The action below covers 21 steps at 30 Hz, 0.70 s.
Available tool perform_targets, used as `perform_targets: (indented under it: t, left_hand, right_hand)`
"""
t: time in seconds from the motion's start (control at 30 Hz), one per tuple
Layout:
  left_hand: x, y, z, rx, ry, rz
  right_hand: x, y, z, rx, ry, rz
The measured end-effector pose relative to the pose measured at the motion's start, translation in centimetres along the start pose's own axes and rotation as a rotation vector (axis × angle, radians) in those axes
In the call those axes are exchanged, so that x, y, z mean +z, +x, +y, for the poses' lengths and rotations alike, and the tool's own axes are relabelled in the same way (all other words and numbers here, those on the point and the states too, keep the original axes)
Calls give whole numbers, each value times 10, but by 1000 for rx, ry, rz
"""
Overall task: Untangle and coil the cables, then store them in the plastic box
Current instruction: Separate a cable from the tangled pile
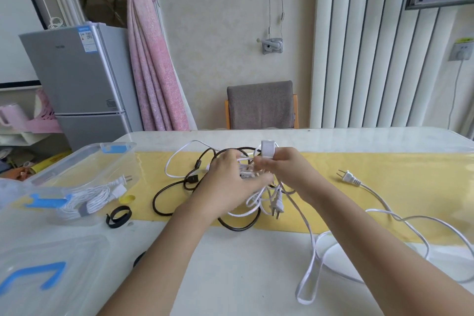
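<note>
Over the table (230,277), hands (228,182) (289,172) hold tangled cables (256,197); fridge label (86,38) illegible.

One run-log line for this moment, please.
stage: untangling | left hand: holds white cable tangle | right hand: pinches white adapter block | plastic box: coiled white cable inside | black cable: uncoiled

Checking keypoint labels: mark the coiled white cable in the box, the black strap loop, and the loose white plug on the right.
coiled white cable (84,203): head view, middle of the bundle.
black strap loop (110,220): head view, left folded end.
white plug (351,178): head view, plug body behind the prongs.
</note>
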<state>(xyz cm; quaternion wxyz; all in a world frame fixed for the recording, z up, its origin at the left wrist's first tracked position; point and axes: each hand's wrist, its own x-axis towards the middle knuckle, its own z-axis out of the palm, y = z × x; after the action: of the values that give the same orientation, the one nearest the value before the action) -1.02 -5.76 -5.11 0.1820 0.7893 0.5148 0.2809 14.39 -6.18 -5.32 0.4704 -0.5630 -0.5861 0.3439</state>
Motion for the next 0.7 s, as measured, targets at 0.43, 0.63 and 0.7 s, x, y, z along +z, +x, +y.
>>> perform_targets:
  t: [0.43, 0.63, 0.7]
  left_hand:
    - [33, 31, -68, -146, 560, 461]
    - [32, 32, -75, -174, 629, 347]
    - [32, 29, -72, -108, 585, 227]
  right_hand:
    - [-17, -6, -23, -156, 658, -262]
    - [-14, -5, -21, -20, 491, -201]
    - [-16, -4, -24, 5, 336, -152]
